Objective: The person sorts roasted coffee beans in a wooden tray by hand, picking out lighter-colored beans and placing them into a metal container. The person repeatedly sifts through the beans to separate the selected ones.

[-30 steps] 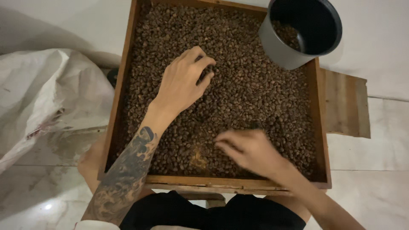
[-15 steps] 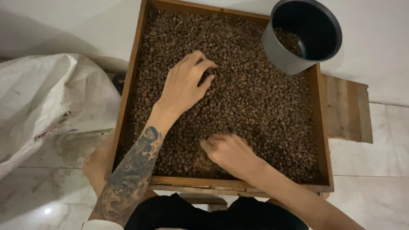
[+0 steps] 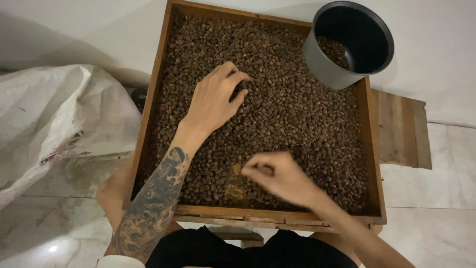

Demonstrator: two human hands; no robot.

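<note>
A wooden tray [image 3: 373,149] filled with brown coffee beans [image 3: 292,109] rests across a person's lap, a white sack [image 3: 54,119] on the marble floor [image 3: 431,233] to the left and a dark pot [image 3: 349,44] at the tray's far right corner. The left hand [image 3: 214,99] stays spread on the beans, fingers loosely curled. The right hand [image 3: 280,178] has slid leftward along the near edge, fingertips now pinched together, seemingly on a bean; what they grip cannot be made out.
</note>
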